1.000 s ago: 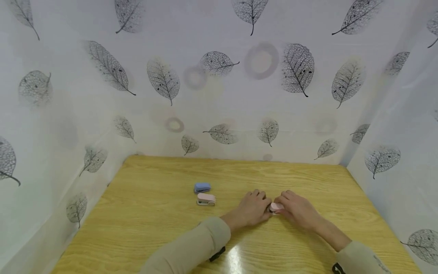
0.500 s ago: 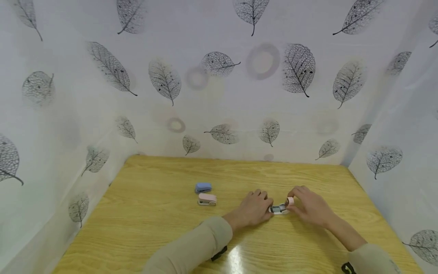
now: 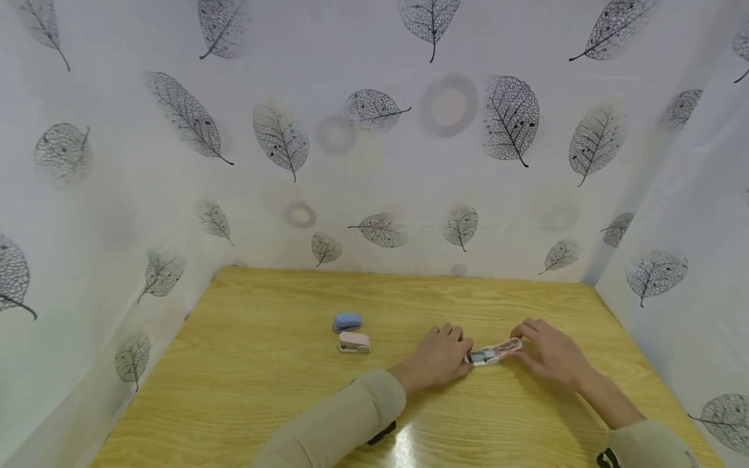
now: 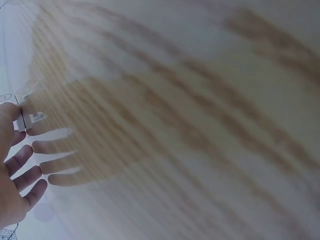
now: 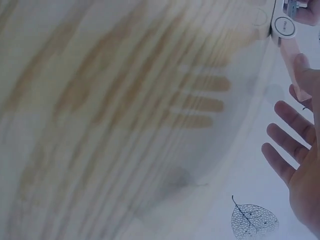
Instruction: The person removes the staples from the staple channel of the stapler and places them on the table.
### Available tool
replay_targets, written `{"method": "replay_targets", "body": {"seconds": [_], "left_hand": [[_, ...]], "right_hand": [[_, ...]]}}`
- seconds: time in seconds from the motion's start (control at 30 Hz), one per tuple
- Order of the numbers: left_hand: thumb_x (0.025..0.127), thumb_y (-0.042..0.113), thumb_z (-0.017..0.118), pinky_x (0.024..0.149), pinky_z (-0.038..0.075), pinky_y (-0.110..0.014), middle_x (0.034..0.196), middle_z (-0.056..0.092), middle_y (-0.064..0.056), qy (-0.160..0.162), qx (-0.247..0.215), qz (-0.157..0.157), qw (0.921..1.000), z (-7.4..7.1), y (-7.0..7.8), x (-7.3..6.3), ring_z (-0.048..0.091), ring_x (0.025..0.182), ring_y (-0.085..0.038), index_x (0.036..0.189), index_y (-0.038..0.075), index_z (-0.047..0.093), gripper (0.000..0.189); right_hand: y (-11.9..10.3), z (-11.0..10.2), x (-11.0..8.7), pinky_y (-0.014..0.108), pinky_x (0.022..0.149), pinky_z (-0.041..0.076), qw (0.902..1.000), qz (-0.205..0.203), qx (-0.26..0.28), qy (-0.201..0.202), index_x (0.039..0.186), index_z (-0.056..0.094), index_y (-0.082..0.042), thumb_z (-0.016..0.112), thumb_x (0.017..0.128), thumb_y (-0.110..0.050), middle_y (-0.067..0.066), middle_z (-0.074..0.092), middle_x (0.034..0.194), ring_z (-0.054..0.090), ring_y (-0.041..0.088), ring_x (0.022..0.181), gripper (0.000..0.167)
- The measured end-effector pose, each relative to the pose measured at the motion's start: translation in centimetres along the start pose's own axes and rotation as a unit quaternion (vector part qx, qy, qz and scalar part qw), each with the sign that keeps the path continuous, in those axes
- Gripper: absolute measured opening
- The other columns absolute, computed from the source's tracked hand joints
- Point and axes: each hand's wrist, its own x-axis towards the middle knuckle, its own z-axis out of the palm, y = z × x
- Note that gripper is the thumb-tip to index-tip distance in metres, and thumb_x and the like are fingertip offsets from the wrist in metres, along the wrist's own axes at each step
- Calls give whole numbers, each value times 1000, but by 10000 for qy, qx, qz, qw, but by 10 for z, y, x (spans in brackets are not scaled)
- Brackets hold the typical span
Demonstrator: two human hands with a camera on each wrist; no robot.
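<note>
A small pink-and-white stapler lies on the wooden table between my hands, its top swung far back on the hinge so the metal inside shows. My left hand pinches the stapler's front end between thumb and index finger; its other fingers spread loosely in the left wrist view. With thumb and index finger, my right hand holds the tip of the raised pink top. The round white hinge shows in the right wrist view. To the left sit a closed pink stapler and a blue stapler behind it.
The wood-grain table has its far edge against a leaf-printed white curtain. More of this curtain hangs along the left and right sides. A light glare sits near the table's front.
The right hand has swung the stapler's top up and over to the right, from closed to wide open. The left hand has stayed on the front end, shifting slightly right.
</note>
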Motion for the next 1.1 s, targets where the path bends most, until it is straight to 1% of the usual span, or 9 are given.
{"method": "replay_targets", "body": {"seconds": [0.17,0.27,0.33,0.43,0.57,0.67,0.8,0.93,1.1], "left_hand": [[105,62,52,92,51,-29,123,62,10,-37,4,-24,10000,0,1,1,57,112,-9,131,35,62,38],[105,62,52,92,51,-28,122,62,10,-15,12,-27,10000,0,1,1,57,111,-9,130,35,62,38],[104,62,53,91,51,-28,121,62,10,24,-6,-36,10000,0,1,1,57,110,-9,128,36,62,37],[104,61,54,89,50,-28,119,62,11,91,-48,-47,9999,1,0,0,57,108,-9,125,35,63,34],[105,61,53,89,50,-28,119,62,10,119,-30,-44,9999,1,2,-1,57,108,-9,123,34,63,34],[105,61,52,89,50,-27,119,62,9,144,29,-28,9999,2,3,-2,57,108,-9,123,33,62,35],[105,61,51,86,50,-26,118,62,9,245,92,23,9997,3,3,-4,57,105,-8,122,31,62,36],[105,62,50,85,50,-26,117,61,9,276,119,79,9995,4,2,-5,56,104,-8,121,31,62,38],[105,65,47,89,51,-27,120,62,8,293,159,125,9994,5,3,-6,57,109,-9,120,31,63,41]], "right_hand": [[-6,-7,-1,47,78,61,9979,528,307,-228,107,72,-16,87,85,-31,4,73,110,71,28,100,30],[-16,-16,0,52,81,60,9939,944,538,-183,114,73,-12,84,90,-33,10,74,117,71,34,106,35],[-25,-22,1,51,81,61,9909,1170,669,-50,117,73,-9,82,92,-32,11,75,116,72,35,104,35],[-41,-28,1,41,76,61,9835,1525,943,250,116,74,-6,81,94,-28,10,78,108,73,29,95,31],[-62,-29,0,26,67,59,9630,2175,1528,451,110,76,-6,80,95,-23,7,80,98,72,12,83,23],[-74,-23,-1,21,66,56,9388,2767,2038,237,109,78,-6,78,97,-23,6,80,96,68,3,77,21],[-86,-14,2,20,66,54,9100,3328,2461,-223,109,79,-4,76,98,-22,10,80,100,67,5,76,22],[-92,-4,7,21,62,52,8940,3582,2661,-417,108,80,-2,76,96,-17,10,80,98,65,6,71,19],[-93,5,11,23,55,49,8858,3651,2801,-597,107,79,0,75,96,-16,7,78,86,65,8,64,19]]}}
